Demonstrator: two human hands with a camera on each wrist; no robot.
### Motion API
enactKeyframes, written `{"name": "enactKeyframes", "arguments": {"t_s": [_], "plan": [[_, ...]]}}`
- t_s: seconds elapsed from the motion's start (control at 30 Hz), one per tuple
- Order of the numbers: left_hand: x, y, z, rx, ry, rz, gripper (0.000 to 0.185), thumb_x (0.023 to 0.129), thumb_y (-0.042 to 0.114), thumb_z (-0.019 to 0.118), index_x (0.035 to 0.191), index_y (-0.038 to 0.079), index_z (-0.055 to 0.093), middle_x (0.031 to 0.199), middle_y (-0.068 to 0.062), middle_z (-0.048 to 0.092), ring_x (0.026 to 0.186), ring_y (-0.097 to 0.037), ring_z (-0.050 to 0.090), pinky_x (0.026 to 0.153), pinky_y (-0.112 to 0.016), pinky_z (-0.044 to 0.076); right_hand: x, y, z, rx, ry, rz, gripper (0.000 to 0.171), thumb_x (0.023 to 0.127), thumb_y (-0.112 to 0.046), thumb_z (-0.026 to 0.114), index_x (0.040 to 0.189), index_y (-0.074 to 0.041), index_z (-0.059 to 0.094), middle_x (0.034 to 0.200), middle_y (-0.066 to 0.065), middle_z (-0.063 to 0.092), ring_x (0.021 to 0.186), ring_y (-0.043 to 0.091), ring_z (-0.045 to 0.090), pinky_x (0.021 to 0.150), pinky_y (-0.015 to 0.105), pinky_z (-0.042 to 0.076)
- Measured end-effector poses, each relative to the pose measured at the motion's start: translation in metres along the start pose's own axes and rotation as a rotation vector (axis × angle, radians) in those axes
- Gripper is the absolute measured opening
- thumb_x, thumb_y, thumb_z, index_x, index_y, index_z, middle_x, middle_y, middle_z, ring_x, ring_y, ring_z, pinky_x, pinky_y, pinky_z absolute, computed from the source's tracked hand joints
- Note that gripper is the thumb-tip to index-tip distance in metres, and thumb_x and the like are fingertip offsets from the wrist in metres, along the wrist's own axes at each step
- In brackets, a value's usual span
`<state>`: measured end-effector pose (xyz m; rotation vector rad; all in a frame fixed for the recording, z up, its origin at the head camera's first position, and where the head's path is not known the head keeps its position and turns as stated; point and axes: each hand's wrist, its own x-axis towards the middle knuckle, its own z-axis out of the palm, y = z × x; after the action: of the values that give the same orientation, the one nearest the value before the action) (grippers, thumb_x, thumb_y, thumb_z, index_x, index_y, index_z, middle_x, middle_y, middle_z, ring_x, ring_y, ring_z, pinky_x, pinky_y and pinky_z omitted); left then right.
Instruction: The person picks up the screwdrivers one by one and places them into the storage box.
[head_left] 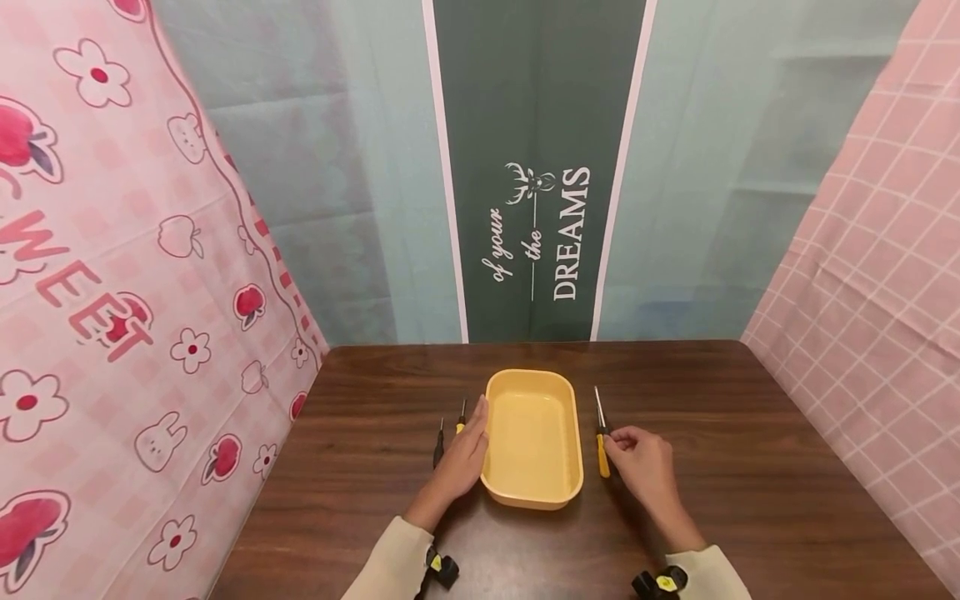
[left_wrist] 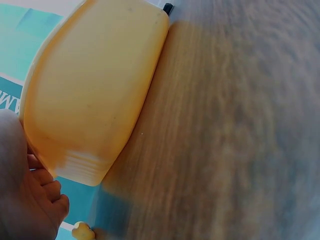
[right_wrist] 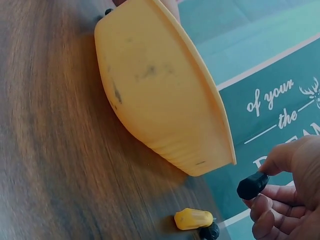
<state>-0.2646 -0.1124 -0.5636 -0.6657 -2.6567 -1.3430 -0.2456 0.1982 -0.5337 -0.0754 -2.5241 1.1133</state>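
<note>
A yellow rectangular tub [head_left: 532,442] stands upright on the table. My left hand [head_left: 465,454] rests against its left side, fingers extended along the outer wall. Right of the tub, my right hand [head_left: 643,457] pinches a black handle [right_wrist: 252,185] between thumb and fingers. Beside that hand is a screwdriver with a yellow handle [head_left: 603,455]. The right wrist view shows a yellow handle [right_wrist: 193,219] on the table, with a black piece against it. Two more slim drivers lie left of the tub, one black-handled [head_left: 438,450] and one yellow-handled [head_left: 461,427], partly hidden by my left hand.
The brown wooden table [head_left: 750,483] stretches out around the tub. Behind it hangs a green curtain [head_left: 675,208] with white lettering. Pink patterned cloths flank the table, a fruit print [head_left: 191,350] at left and a grid cloth [head_left: 885,275] at right.
</note>
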Motion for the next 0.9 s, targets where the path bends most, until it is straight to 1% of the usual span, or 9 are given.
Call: {"name": "enactKeyframes", "arguments": {"t_s": [0.07,0.27,0.47,0.57,0.7,0.8,0.9], "plan": [[0.000,0.000,0.000,0.001,-0.001,0.000,0.053,0.112,0.016,0.032,0.160,-0.001,0.017,0.169,-0.008,0.010,0.154,-0.033,0.017,0.120,-0.055,0.022,-0.001,-0.001,0.001,0.000,0.003,-0.008,0.010,0.082,-0.010,0.078,0.077,-0.002,0.074,0.067,0.003,0.069,0.058,0.013,0.058,0.052,0.023,0.046],[-0.001,0.001,0.000,0.001,-0.004,-0.008,0.053,0.112,0.014,0.033,0.161,0.000,0.017,0.169,-0.013,0.012,0.154,-0.026,0.015,0.120,-0.052,0.021,-0.002,-0.002,0.002,0.002,0.010,-0.026,0.011,0.083,-0.009,0.079,0.077,-0.001,0.074,0.066,0.003,0.068,0.056,0.012,0.057,0.052,0.022,0.046],[-0.001,0.000,0.000,0.008,-0.003,-0.015,0.053,0.111,0.013,0.034,0.160,0.000,0.018,0.169,-0.006,0.009,0.155,-0.023,0.014,0.121,-0.049,0.021,-0.002,-0.004,0.004,0.012,0.018,-0.035,0.011,0.082,-0.008,0.079,0.076,-0.002,0.074,0.066,0.003,0.068,0.056,0.013,0.057,0.051,0.022,0.046],[-0.002,0.000,0.000,0.009,-0.006,-0.016,0.053,0.112,0.014,0.033,0.160,0.000,0.018,0.169,-0.010,0.010,0.154,-0.024,0.014,0.121,-0.050,0.021,-0.001,-0.006,0.005,0.018,0.026,-0.046,0.011,0.081,-0.009,0.079,0.075,-0.002,0.074,0.066,0.002,0.068,0.056,0.012,0.058,0.051,0.022,0.046],[-0.001,0.000,-0.001,0.007,0.005,0.006,0.053,0.112,0.015,0.033,0.160,-0.002,0.018,0.168,-0.015,0.013,0.154,-0.027,0.016,0.120,-0.053,0.023,0.001,-0.009,0.007,0.025,0.027,-0.042,0.011,0.081,-0.010,0.079,0.075,-0.003,0.074,0.065,0.001,0.068,0.056,0.010,0.058,0.051,0.021,0.046],[0.000,0.001,-0.001,0.001,0.008,0.006,0.053,0.112,0.016,0.032,0.160,-0.001,0.018,0.169,-0.014,0.013,0.154,-0.027,0.016,0.120,-0.052,0.022,0.002,-0.011,0.009,0.034,0.029,-0.038,0.011,0.081,-0.010,0.079,0.075,-0.003,0.074,0.065,0.001,0.068,0.055,0.010,0.058,0.050,0.021,0.045],[0.000,0.002,0.000,0.000,-0.001,-0.014,0.053,0.112,0.015,0.031,0.161,0.000,0.016,0.169,-0.011,0.011,0.154,-0.024,0.014,0.121,-0.050,0.021,0.003,-0.013,0.009,0.043,0.031,-0.045,0.011,0.081,-0.010,0.080,0.075,-0.002,0.074,0.064,0.001,0.067,0.055,0.010,0.058,0.050,0.020,0.045]]}}
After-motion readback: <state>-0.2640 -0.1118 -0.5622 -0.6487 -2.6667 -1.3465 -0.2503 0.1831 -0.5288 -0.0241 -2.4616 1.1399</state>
